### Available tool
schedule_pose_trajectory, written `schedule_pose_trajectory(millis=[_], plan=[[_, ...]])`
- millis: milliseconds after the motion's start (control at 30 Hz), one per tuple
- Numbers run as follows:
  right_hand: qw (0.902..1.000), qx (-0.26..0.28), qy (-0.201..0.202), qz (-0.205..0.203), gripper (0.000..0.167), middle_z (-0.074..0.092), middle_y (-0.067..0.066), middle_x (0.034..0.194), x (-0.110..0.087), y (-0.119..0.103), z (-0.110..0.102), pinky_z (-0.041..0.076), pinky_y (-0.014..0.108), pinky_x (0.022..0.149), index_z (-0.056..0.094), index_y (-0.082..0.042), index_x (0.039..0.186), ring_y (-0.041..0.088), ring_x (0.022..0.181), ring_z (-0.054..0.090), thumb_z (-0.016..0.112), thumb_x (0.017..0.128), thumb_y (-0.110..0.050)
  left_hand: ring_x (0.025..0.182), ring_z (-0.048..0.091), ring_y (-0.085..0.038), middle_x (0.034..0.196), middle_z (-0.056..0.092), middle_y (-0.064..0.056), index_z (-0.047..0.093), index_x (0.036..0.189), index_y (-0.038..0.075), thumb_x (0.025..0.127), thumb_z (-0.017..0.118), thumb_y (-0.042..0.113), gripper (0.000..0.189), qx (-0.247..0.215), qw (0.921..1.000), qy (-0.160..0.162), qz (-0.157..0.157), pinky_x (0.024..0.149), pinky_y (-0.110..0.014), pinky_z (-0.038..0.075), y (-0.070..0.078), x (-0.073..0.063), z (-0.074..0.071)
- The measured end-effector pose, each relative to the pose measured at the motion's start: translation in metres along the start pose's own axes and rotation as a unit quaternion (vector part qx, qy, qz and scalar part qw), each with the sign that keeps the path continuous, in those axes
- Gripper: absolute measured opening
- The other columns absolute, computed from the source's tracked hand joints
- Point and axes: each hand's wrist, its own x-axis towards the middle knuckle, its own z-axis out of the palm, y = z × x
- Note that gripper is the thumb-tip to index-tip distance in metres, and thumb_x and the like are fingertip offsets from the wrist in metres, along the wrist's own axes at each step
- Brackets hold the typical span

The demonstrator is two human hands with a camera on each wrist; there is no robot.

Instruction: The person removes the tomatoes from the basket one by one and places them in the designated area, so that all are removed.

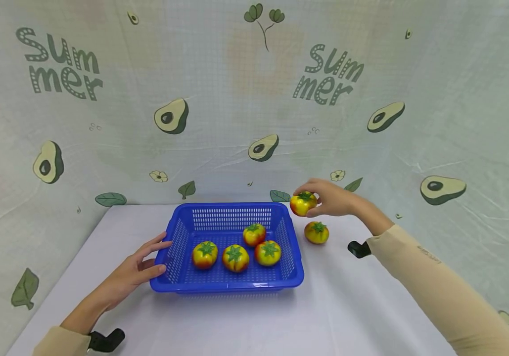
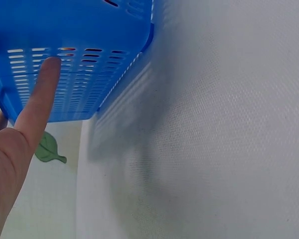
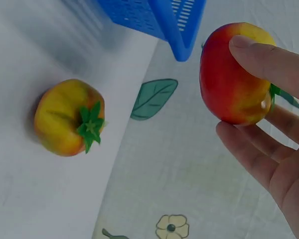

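My right hand pinches a red-and-yellow toy tomato between thumb and fingers, above the table beside the basket's back right corner. In the right wrist view this tomato shows mostly its red side. A second tomato lies on the table just below that hand. The blue plastic basket stands in the middle, with several tomatoes inside, one of them this tomato at the left. My left hand rests its extended fingers on the basket's left rim. In the left wrist view one straight finger touches the slotted wall.
A white cloth covers the table. Behind it hangs a pale curtain printed with avocados, leaves and lettering. Black wrist straps show at both cuffs, one by the left sleeve and one by the right sleeve.
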Motion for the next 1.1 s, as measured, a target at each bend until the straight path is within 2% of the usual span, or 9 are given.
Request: schedule_pose_trajectory(millis=[433,767,1100], plan=[[0.9992,0.001,0.021,0.035,0.052,0.064,0.014,0.134,-0.028,0.029,0.001,0.060,0.054,0.095,0.068,-0.013,0.138,0.033,0.119,0.061,0.087,0.089,-0.011,0.148,0.035,-0.058,0.180,0.009,-0.005,0.044,0.161,0.018,0.107,0.065,0.024,0.058,0.009,0.9999,0.002,0.009,0.107,-0.053,0.055,-0.001,0.001,0.000],[0.9976,0.008,0.028,0.064,0.052,0.061,0.019,0.139,-0.048,0.049,0.004,0.059,0.057,0.097,0.068,-0.010,0.139,0.038,0.121,0.061,0.086,0.090,-0.010,0.148,0.035,-0.059,0.180,0.007,-0.005,0.044,0.162,0.020,0.107,0.066,0.025,0.060,0.001,1.0000,0.003,-0.004,0.108,-0.059,0.053,0.000,-0.001,0.001],[0.9970,0.005,0.032,0.071,0.053,0.062,0.020,0.138,-0.062,0.076,0.009,0.062,0.052,0.094,0.068,-0.008,0.138,0.036,0.118,0.061,0.086,0.089,-0.008,0.148,0.037,-0.058,0.180,0.007,-0.004,0.043,0.162,0.019,0.107,0.065,0.024,0.060,-0.004,1.0000,0.001,-0.005,0.106,-0.057,0.055,0.001,0.000,0.001]])
